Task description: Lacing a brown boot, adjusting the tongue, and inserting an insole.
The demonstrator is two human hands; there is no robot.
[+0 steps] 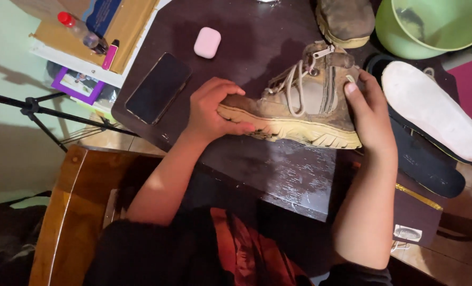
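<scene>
A worn tan lace-up boot (305, 100) with a side zip and a pale ridged sole lies on its side on the dark table (246, 47). My left hand (212, 108) is closed around the boot's toe. My right hand (371, 114) holds the heel and ankle end, thumb on the upper. The second tan boot (346, 21) stands at the far edge. Two insoles lie to the right: a white one (432, 108) on top of a black one (426, 161).
A black phone (159, 87) and a pink earbud case (208, 42) lie on the table's left part. A green plastic basin (432, 24) sits top right. A shelf with a bottle (79, 29) and a tripod (40, 114) stand left. A wooden chair arm (71, 206) is below.
</scene>
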